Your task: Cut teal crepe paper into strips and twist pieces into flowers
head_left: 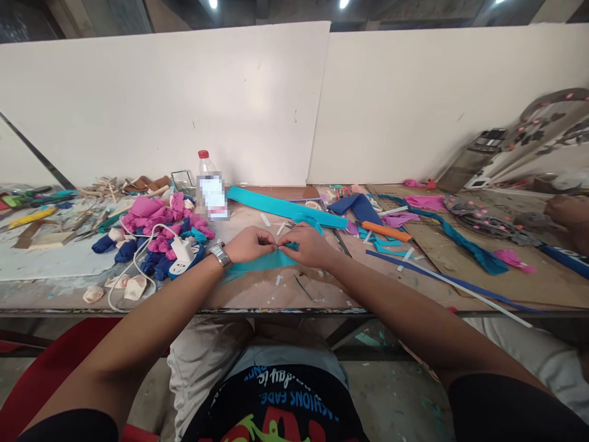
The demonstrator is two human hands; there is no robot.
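My left hand (252, 244), with a metal watch (220, 254) on its wrist, meets my right hand (306, 245) over the middle of the table. Both are closed in a pinch on a thin turquoise strip (262, 264), fabric or crepe paper, whose lower part hangs below the fingers. The fingertips almost touch, and the pinched spot is partly hidden. Behind the hands lies a longer folded turquoise strip (285, 207). An orange stick-like piece (386, 231) rests to the right of my right hand, beside a dark blue strip (358, 209).
At left are pink crumpled bundles (154, 215), dark blue bundles (125, 251) and a white charger (183, 250) with its cable. A lit phone (214, 196) leans against a bottle (205, 161). White boards (184, 110) stand behind. Another person's hand (568, 218) is at far right.
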